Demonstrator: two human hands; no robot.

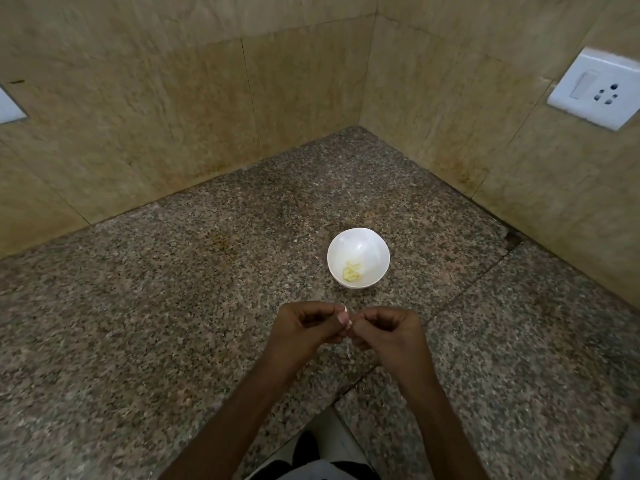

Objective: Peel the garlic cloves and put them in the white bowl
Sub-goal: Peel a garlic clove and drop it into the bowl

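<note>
Both hands meet low in the centre of the frame, above the granite counter (156,323). Left hand (306,327): fingers curled, thumb and fingertips pinching a garlic clove (347,317). Right hand (389,332): also curled, fingertips closed on the same clove from the other side. Clove mostly hidden between the two; only a small pale bit shows. A thin wisp of skin (349,353) hangs below the fingers.

White bowl (360,242) stands on the counter just above the hands, slightly right of centre, apart from them. A few yellowish peeled cloves (352,272) lie in its bottom.

Counter runs into a corner of beige tiled wall (173,116). White switch-and-socket plate (596,87) on the wall at upper right. Edge of another white plate (8,109) at far left.
</note>
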